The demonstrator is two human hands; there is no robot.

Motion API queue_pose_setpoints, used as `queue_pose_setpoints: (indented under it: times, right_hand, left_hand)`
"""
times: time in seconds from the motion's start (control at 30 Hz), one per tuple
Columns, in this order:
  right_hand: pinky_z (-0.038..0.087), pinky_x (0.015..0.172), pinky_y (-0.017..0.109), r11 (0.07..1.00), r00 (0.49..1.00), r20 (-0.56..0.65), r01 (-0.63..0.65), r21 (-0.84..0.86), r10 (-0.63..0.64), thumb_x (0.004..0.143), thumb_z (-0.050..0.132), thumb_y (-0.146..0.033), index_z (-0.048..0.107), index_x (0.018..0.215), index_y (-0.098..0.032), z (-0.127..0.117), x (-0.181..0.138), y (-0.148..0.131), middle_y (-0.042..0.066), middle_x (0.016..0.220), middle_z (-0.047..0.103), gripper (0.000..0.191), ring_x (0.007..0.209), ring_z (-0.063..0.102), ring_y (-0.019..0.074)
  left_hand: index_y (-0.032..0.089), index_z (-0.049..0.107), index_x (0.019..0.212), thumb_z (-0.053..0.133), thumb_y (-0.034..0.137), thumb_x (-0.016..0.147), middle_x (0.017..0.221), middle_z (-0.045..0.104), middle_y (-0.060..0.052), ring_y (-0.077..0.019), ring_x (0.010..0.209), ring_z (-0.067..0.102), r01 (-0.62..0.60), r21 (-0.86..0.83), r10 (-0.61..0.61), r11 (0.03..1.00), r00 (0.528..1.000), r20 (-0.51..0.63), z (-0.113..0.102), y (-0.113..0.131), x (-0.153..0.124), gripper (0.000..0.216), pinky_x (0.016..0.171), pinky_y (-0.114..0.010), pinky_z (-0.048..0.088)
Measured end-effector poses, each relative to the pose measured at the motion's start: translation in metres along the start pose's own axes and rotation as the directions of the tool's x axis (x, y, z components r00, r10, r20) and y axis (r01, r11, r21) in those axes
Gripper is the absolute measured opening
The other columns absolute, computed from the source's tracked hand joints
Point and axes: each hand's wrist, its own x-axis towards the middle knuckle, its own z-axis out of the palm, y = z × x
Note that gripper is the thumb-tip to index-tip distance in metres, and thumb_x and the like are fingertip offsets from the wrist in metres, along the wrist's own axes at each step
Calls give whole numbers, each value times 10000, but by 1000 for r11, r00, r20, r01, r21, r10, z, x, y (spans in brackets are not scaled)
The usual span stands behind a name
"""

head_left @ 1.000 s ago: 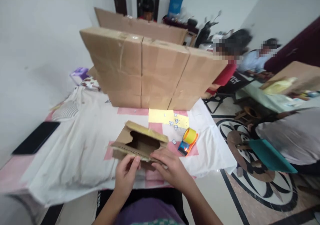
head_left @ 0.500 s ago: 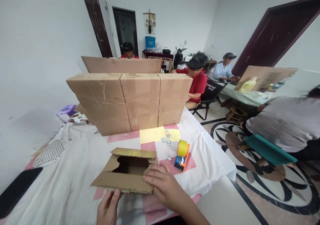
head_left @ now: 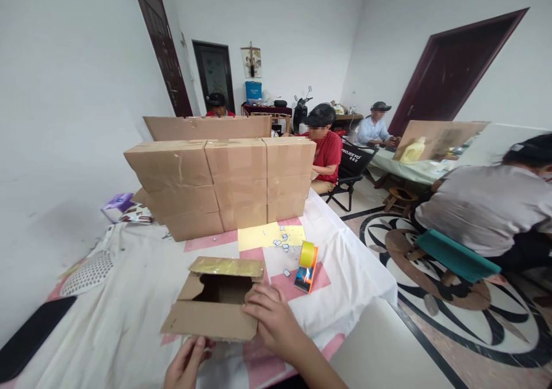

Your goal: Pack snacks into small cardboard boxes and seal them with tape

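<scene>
An open cardboard box [head_left: 215, 300] lies on the white cloth of the table [head_left: 129, 297] close in front of me, its flaps spread and its inside dark. My right hand [head_left: 271, 320] rests on the box's near right corner, fingers curled against the flap. My left hand [head_left: 186, 366] is under the near flap at the bottom edge of the view, fingertips touching the cardboard; most of it is cut off. A yellow tape roll in an orange and blue dispenser [head_left: 307, 265] stands just right of the box.
A wall of stacked taped cartons [head_left: 224, 182] crosses the table behind the box. Small paper bits lie on a yellow sheet [head_left: 269, 236]. A black tablet [head_left: 32, 337] lies at the far left. Other people sit at tables to the right and behind.
The view has tilted up from the table to the room. The box has been laid flatter, and my left hand has slid lower beneath the near flap.
</scene>
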Motion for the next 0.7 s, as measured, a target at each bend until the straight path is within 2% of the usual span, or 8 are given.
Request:
queue_pose_setpoints:
  times: [0.13, 0.23, 0.47, 0.6, 0.7]
  right_hand:
    - [202, 1190, 578, 994, 994, 84, -65, -88, 73, 777, 495, -54, 552, 1396, -314, 8, -1, 1, 60, 1371, 632, 674, 1446, 402, 281]
    - [164, 1191, 603, 978, 982, 121, -126, -169, 148, 696, 498, -24, 510, 1447, -314, 6, 1, 0, 76, 1437, 578, 805, 1476, 351, 300]
    - [142, 1204, 609, 920, 952, 139, -216, -326, 273, 659, 494, -46, 444, 1514, -330, 3, 12, -6, 46, 1547, 489, 902, 1532, 244, 302]
    - [204, 1192, 630, 883, 953, 88, -232, -408, 291, 632, 448, 10, 400, 1549, -323, 15, 16, -3, 10, 1655, 337, 976, 1574, 127, 311]
    - [299, 1191, 562, 886, 971, 37, -199, -419, 236, 608, 405, 64, 366, 1573, -292, 21, 18, 9, 11, 1701, 211, 1029, 1587, 85, 288]
  left_hand:
    - [176, 770, 682, 734, 831, 523, 752, 753, -96, -287, 773, 713, -115, 125, 109, 985, 993, 52, -7, -1, 0, 675, 739, -348, 619]
    - [194, 770, 667, 732, 822, 542, 730, 741, -82, -264, 735, 688, -186, 157, 176, 970, 981, 78, -16, 1, 0, 641, 706, -333, 597]
    - [200, 768, 695, 786, 792, 461, 756, 745, -69, -266, 764, 693, -158, 139, 163, 978, 986, -25, -47, -18, 7, 637, 717, -321, 586]
    - [193, 755, 732, 751, 808, 518, 753, 732, -64, -248, 731, 671, -202, 127, 207, 971, 978, -24, -61, -26, 19, 651, 702, -322, 570]
    - [196, 728, 753, 703, 802, 613, 723, 700, -50, -235, 722, 651, -245, 130, 254, 961, 965, -56, -72, -24, 32, 623, 710, -320, 551]
